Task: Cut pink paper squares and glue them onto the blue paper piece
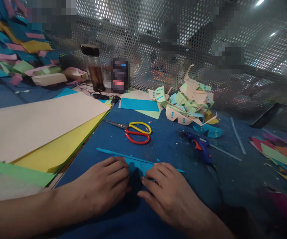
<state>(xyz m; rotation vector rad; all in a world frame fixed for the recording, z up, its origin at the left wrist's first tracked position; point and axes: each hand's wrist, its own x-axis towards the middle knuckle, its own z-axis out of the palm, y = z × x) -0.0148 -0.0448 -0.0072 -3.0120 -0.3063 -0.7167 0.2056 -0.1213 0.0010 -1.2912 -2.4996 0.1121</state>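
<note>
Big paper sheets [43, 119] lie on the left of the table [169, 141]. Next, the left hand [107, 184] rests on the blue paper [132, 163]; I cannot tell if its grip is tight. The blue paper sits on the table, under both hands. Scissors [125, 126] lie just past it. The right hand [167, 187] touches it too; I cannot tell its grip either. Farther right are a glue gun [200, 146] and bright scraps [280, 156].

The left hand [108, 186] and right hand [165, 187] hide parts of the blue paper [132, 163]; how the left fingertips grip is unseen. On the left, the large pale sheet [48, 116] is cut off by the edge. Pixelation obscures the far upright object [119, 78]. Near right, a blurred maroon thing [286, 204] is unidentifiable.
</note>
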